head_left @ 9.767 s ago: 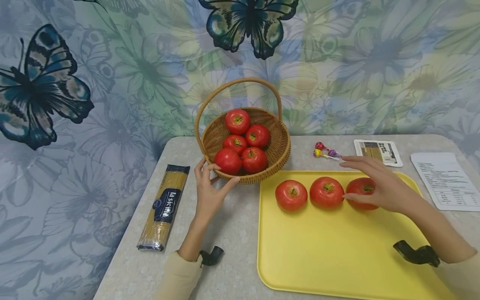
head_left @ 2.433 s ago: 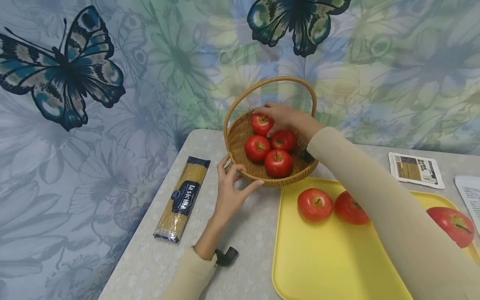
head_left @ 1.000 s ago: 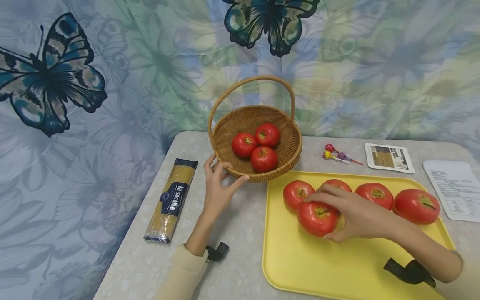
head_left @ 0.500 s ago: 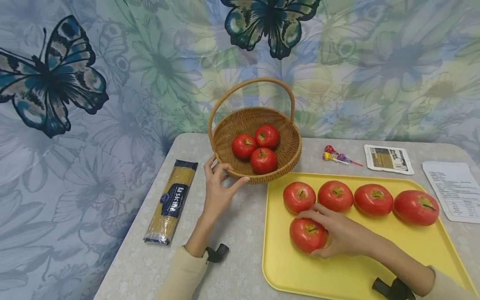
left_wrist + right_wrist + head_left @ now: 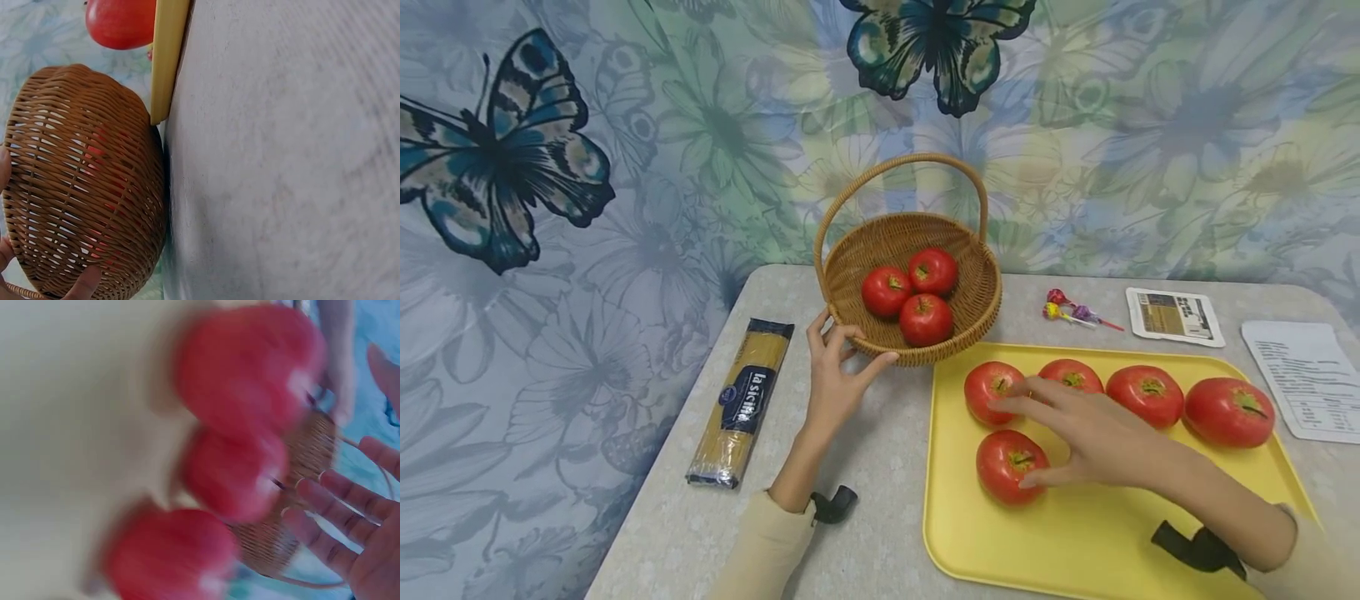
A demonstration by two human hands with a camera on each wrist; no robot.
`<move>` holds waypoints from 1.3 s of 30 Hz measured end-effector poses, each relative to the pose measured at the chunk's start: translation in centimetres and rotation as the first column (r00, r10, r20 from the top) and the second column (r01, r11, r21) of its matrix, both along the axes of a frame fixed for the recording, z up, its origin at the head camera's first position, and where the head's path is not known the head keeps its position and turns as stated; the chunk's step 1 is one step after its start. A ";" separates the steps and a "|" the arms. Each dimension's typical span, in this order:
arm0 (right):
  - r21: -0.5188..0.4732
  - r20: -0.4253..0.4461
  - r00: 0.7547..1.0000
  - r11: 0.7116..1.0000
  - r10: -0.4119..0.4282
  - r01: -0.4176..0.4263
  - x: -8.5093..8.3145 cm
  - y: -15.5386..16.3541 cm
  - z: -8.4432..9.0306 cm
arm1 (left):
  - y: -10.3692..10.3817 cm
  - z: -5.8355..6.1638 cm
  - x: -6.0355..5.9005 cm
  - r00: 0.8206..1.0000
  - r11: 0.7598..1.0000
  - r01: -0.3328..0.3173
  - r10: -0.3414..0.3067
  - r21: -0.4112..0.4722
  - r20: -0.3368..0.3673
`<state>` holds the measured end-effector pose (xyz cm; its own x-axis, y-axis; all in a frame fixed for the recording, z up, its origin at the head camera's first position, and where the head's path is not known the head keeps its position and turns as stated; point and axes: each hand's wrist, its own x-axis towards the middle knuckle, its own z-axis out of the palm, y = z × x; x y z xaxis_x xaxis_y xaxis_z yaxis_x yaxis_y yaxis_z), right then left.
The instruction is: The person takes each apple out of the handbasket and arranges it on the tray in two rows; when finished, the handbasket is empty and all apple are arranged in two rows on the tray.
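Observation:
A wicker basket (image 5: pixel 880 237) with an arched handle stands tilted towards me, with three red apples (image 5: pixel 926 320) inside. My left hand (image 5: pixel 837 383) grips its near left rim, fingers over the edge and thumb along the front; the left wrist view shows the basket's woven side (image 5: pixel 81 181). A yellow tray (image 5: pixel 1120 525) bears a back row of apples (image 5: pixel 1145 396) and one apple (image 5: pixel 1003 462) in front at the left. Above that front apple hovers my right hand (image 5: pixel 1097 433), fingers spread and holding nothing. In the right wrist view its fingers (image 5: pixel 337 512) are apart from the blurred apples.
A spaghetti packet (image 5: pixel 741 404) lies left of the basket. Behind the tray are several lollipops (image 5: pixel 1071 310), a flat white packet (image 5: pixel 1175 317) and a printed sheet (image 5: pixel 1303 379). A patterned cloth (image 5: pixel 715 167) hangs behind the table.
Two apples have left the basket for the tray. Over the last half second my right hand has let go of the front apple and risen from it. My left hand keeps its grip.

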<state>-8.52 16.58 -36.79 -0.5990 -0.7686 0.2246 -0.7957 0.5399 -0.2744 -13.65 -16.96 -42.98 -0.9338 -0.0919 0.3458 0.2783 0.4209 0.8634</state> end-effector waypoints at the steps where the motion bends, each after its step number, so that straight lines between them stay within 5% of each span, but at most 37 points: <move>1: -0.012 0.003 1.000 1.000 0.014 -0.014 -0.8 -0.2 0.8 | -0.1 0.0 0.0 1.000 1.000 -0.001 0.001 -0.001 -0.002; 8: -0.098 0.096 0.988 0.989 0.117 -0.107 -8.5 -4.1 4.3 | -0.5 -0.1 0.0 1.000 1.000 -0.017 0.017 -0.012 0.007; 17: 0.053 0.286 0.951 0.989 0.115 -0.136 -16.1 -10.7 2.4 | -0.8 -0.5 0.4 1.000 1.000 -0.015 0.015 -0.010 0.010; 26: 0.162 0.433 0.898 0.974 0.071 -0.155 -18.6 -11.6 0.4 | 0.0 -0.5 0.3 1.000 1.000 0.017 -0.017 0.006 -0.005; 39: 0.216 0.450 0.893 0.967 0.026 -0.137 -19.6 -12.0 0.3 | 0.0 0.2 0.1 1.000 1.000 0.004 -0.004 -0.029 -0.009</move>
<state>-28.15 4.57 -36.46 -0.5259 -0.8157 -0.2411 -0.6667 0.5713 -0.4787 -13.54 -16.98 -42.79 -0.9311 -0.0777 0.3564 0.2875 0.4448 0.8482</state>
